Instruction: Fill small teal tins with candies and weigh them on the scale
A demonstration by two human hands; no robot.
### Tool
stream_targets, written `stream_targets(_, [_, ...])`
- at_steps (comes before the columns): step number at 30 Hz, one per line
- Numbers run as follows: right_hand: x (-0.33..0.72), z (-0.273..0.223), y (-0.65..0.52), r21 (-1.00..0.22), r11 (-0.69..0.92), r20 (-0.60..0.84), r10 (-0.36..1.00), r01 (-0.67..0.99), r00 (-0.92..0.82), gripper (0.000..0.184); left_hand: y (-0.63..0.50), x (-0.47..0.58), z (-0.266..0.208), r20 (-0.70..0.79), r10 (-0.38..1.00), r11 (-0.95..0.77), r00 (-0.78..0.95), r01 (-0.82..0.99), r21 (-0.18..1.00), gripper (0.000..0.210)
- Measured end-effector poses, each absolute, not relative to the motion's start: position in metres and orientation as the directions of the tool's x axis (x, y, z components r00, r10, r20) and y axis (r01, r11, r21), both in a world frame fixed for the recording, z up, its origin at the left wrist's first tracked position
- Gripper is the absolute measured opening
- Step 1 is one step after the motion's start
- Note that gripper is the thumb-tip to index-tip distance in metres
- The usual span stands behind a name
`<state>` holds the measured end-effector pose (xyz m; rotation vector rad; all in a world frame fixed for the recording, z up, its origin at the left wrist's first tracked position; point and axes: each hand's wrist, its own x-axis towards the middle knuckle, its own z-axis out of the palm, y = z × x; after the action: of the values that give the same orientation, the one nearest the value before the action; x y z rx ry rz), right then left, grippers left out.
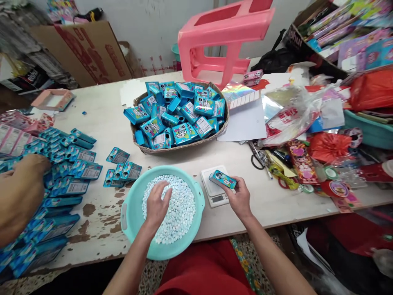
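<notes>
My left hand (pixel 158 205) rests over the pale blue candies (pixel 181 209) in a turquoise basin (pixel 199 205), its fingers apart at the candies' surface. Whether any candy is under the fingertips is hidden. My right hand (pixel 240 199) grips a small blue candy tin (pixel 223 179), tilted, above a white kitchen scale (pixel 206 180). A dark round opening or window shows at the tin's left end. Behind the basin, a cardboard tray (pixel 181 146) is heaped with many similar tins (pixel 184 133). Several more tins (pixel 130 171) stand just left of the basin.
Another person's hand (pixel 27 180) reaches over rows of blue tins (pixel 76 186) at the left. A pink plastic stool (pixel 224 28) lies tipped at the back. Scissors (pixel 257 160), plastic bags (pixel 288 123) and packets crowd the right side. The table's front edge runs close to me.
</notes>
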<state>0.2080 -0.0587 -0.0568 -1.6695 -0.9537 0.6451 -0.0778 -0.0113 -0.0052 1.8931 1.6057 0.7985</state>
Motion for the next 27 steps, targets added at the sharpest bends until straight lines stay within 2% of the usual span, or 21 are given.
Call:
stream_targets(3, [0.214,-0.078,-0.051,-0.956,-0.132,0.036,0.833,0.261,0.552,0.043,0.05,-0.061,0.018,0.299,0.944,-0.299,0.142,0.752,0.587,0.031])
stream_targets(5, [0.214,-0.085,-0.049,-0.958,-0.096,0.063,0.849,0.271,0.524,0.048,0.098,-0.047,0.029,0.331,0.937,-0.274,0.115,0.828,0.489,0.037])
stream_targets(7, [0.214,-0.085,-0.051,-0.942,-0.034,0.142,0.86,0.333,0.49,0.058,0.143,-0.033,0.032,0.257,0.964,-0.167,0.07,0.911,0.378,0.046])
stream_targets(9, [0.217,-0.08,-0.057,-0.921,-0.009,0.202,0.845,0.39,0.496,0.068,0.179,-0.021,0.029,0.063,0.998,-0.034,0.017,0.962,0.27,0.059])
stream_targets(12, [0.23,-0.069,-0.069,-0.912,-0.03,0.216,0.813,0.409,0.541,0.062,0.212,-0.011,0.022,-0.196,0.979,0.077,-0.05,0.988,0.133,0.07])
stream_targets(14, [0.241,-0.06,-0.077,-0.904,-0.031,0.234,0.798,0.426,0.556,0.052,0.22,-0.01,0.022,-0.201,0.976,0.098,-0.079,0.992,0.085,0.059])
stream_targets(16, [0.249,-0.046,-0.083,-0.882,-0.02,0.285,0.774,0.471,0.566,0.043,0.216,-0.013,0.032,-0.127,0.986,0.123,-0.112,0.989,0.081,0.047])
stream_targets(20, [0.233,-0.009,-0.085,-0.772,0.069,0.477,0.72,0.632,0.505,0.041,0.164,-0.025,0.071,0.144,0.98,0.104,-0.135,0.974,0.201,0.049])
stream_targets(22, [0.204,0.007,-0.081,-0.71,0.196,0.546,0.76,0.676,0.353,0.049,0.113,-0.029,0.09,0.298,0.947,0.019,-0.116,0.951,0.307,0.052])
stream_targets(23, [0.186,0.013,-0.078,-0.683,0.278,0.559,0.794,0.676,0.238,0.055,0.084,-0.029,0.096,0.305,0.946,-0.016,-0.109,0.925,0.38,0.053])
stream_targets(24, [0.167,0.017,-0.076,-0.652,0.356,0.557,0.824,0.669,0.104,0.062,0.054,-0.029,0.099,0.234,0.966,-0.012,-0.113,0.879,0.476,0.052])
stream_targets(25, [0.148,0.018,-0.075,-0.621,0.415,0.543,0.84,0.665,-0.018,0.069,0.026,-0.029,0.098,0.101,0.989,0.026,-0.108,0.8,0.599,0.049])
stream_targets(27, [0.119,0.015,-0.074,-0.585,0.457,0.498,0.854,0.671,-0.148,0.068,-0.022,-0.032,0.089,-0.212,0.977,0.192,-0.024,0.527,0.828,0.05])
